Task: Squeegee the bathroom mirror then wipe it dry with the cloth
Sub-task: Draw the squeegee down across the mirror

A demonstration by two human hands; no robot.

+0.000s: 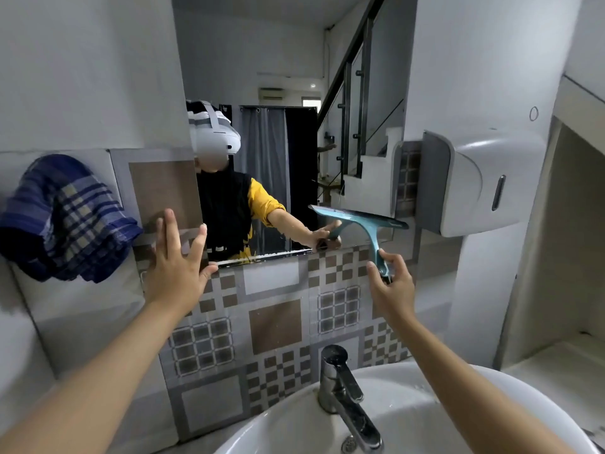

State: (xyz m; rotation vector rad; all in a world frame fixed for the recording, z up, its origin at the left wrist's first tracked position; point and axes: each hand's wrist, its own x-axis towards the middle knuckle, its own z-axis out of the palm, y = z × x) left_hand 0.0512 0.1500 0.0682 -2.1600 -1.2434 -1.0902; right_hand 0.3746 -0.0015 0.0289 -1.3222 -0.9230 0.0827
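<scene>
The frameless bathroom mirror [288, 60] hangs on the wall above the tiles. My right hand [393, 286] grips the handle of a teal squeegee [366, 221], whose blade lies against the mirror's lower right part, tilted down to the right. My left hand [178, 257] is spread flat with straight fingers on the tiled wall at the mirror's lower left corner. A blue plaid cloth [65, 217] hangs bunched on the wall to the far left, away from both hands. Water drops show along the mirror's bottom edge.
A white basin [294, 430] with a chrome tap [343, 391] sits below the hands. A white and grey paper dispenser [481, 178] juts from the wall just right of the squeegee. Patterned brown and grey tiles [275, 326] cover the wall under the mirror.
</scene>
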